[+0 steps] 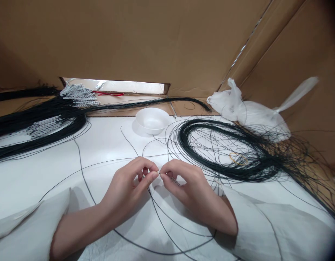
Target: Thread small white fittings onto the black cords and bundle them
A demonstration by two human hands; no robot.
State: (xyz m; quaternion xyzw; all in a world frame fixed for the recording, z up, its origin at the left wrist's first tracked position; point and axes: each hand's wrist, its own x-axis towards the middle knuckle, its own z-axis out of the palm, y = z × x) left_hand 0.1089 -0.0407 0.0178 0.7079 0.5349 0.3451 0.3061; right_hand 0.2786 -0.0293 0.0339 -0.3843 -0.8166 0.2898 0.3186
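My left hand [133,177] and my right hand [187,181] meet fingertip to fingertip above the white table. Thumb and forefinger are pinched together on each. A thin black cord [158,214] runs down from the pinched fingers and loops over the table below them. What lies right at the fingertips is tiny and mostly covered. Partly hidden behind my right thumb is a small black-and-white patterned piece [174,180], apparently inside the curled fingers. More loose cord curves past both wrists.
A white bowl [141,125] stands behind my hands. To the right lies a large coil of black cord [185,136] with frayed ends, near white plastic bags [254,112]. Black cord bundles [55,132] with black-and-white patterned pieces [77,95] lie left. Cardboard walls [145,40] surround the table.
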